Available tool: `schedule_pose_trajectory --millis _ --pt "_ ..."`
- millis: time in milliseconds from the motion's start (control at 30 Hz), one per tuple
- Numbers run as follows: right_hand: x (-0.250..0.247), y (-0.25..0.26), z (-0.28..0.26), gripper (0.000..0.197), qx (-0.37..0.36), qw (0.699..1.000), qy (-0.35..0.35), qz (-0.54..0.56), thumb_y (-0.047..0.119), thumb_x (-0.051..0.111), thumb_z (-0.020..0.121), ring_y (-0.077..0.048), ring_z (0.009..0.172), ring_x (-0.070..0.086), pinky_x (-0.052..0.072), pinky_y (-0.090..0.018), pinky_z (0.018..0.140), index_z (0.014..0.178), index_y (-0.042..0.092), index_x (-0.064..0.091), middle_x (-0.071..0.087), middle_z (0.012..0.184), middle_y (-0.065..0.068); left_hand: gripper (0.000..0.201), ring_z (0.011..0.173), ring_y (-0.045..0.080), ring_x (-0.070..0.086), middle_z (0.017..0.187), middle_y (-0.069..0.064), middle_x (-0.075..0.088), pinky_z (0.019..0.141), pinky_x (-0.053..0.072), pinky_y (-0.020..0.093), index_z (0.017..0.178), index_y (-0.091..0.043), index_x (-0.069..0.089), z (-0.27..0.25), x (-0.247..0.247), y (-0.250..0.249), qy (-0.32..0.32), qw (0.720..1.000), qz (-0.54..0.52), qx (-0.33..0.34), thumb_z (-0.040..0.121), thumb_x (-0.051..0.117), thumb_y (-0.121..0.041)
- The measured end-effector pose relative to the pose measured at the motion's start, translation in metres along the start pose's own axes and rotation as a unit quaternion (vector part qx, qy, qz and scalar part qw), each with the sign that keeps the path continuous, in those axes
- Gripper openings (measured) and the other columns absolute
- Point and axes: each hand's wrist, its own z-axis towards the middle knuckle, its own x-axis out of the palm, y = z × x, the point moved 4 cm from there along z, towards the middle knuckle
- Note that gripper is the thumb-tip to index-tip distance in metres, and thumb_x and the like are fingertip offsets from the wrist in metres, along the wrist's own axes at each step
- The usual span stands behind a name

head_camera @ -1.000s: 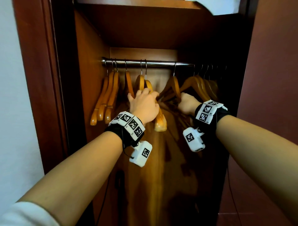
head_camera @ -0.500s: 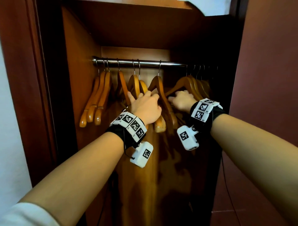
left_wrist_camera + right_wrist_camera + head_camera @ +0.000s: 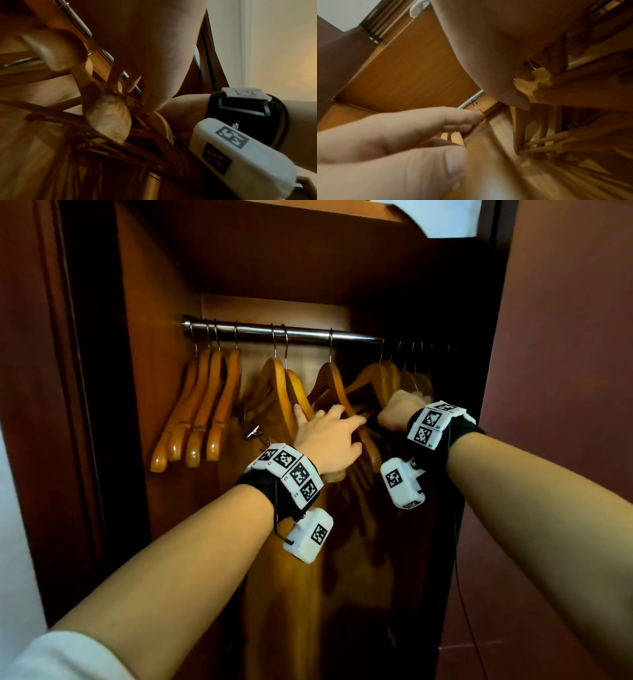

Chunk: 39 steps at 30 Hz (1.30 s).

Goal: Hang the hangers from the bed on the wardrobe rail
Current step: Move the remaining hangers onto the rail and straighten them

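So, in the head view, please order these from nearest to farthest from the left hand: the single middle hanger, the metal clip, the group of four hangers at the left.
1. Middle hanger, under the left hand's fingers.
2. Metal clip, just left.
3. Four hangers, far left on the rail.

Dim warm light, blurred wrist views

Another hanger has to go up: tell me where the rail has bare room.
Rail: one bare stretch between the four hangers at the left end and the middle pair; another between that pair and the single hanger. From there rightward, hangers crowd into shadow, with the left hand and right hand among them.
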Motion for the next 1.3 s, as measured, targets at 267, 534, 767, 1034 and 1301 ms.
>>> schedule_pose_trajectory --millis 267,534,767,1034,1301 --pt "0.003 0.006 -0.01 0.061 -0.016 0.993 0.066 0.101 0.021 0.075 0.08 -0.032 0.097 0.067 0.057 -0.043 0.087 0.132 0.004 0.049 0.065 0.115 -0.017 0.07 0.146 0.025 0.018 0.163 -0.009 0.01 0.111 0.01 0.071 0.148 -0.038 0.03 0.008 0.009 0.002 0.021 0.999 0.006 0.042 0.087 0.064 -0.042" --pt "0.004 0.009 -0.014 0.077 -0.098 0.976 0.047 0.189 0.011 0.079 0.075 -0.031 0.104 0.065 0.056 -0.045 0.091 0.143 0.012 0.044 0.063 0.121 -0.015 0.065 0.143 0.027 0.026 0.162 -0.011 0.014 0.112 0.012 0.069 0.148 -0.04 0.029 0.013 0.016 0.006 0.002 1.0 0.002 0.021 0.09 0.06 -0.041" --pt "0.015 0.018 -0.022 0.079 -0.2 0.952 0.057 0.226 0.006 0.073 0.079 -0.023 0.107 0.062 0.052 -0.032 0.092 0.149 0.012 0.039 0.062 0.126 -0.011 0.06 0.138 0.028 0.034 0.16 -0.011 0.019 0.109 0.02 0.068 0.145 -0.039 0.034 0.01 0.016 0.012 -0.02 0.999 0.031 -0.011 0.091 0.06 -0.036" --pt "0.025 0.022 -0.019 0.048 -0.19 0.941 0.027 0.279 0.022 0.059 0.096 -0.027 0.116 0.061 0.048 -0.041 0.103 0.142 0.019 0.051 0.064 0.127 -0.008 0.053 0.136 0.026 0.039 0.157 -0.01 0.029 0.109 0.021 0.068 0.138 -0.041 0.04 0.006 0.005 0.022 -0.058 0.998 0.007 -0.036 0.088 0.061 -0.04" --pt "0.023 0.007 -0.012 0.054 -0.11 0.963 0.0 0.247 0.015 0.048 0.094 -0.032 0.13 0.051 0.043 -0.036 0.108 0.148 0.024 0.046 0.052 0.144 -0.012 0.054 0.141 0.025 0.031 0.16 -0.008 0.023 0.114 0.019 0.063 0.14 -0.036 0.041 -0.001 0.004 0.02 -0.042 0.998 -0.03 -0.034 0.09 0.058 -0.026"
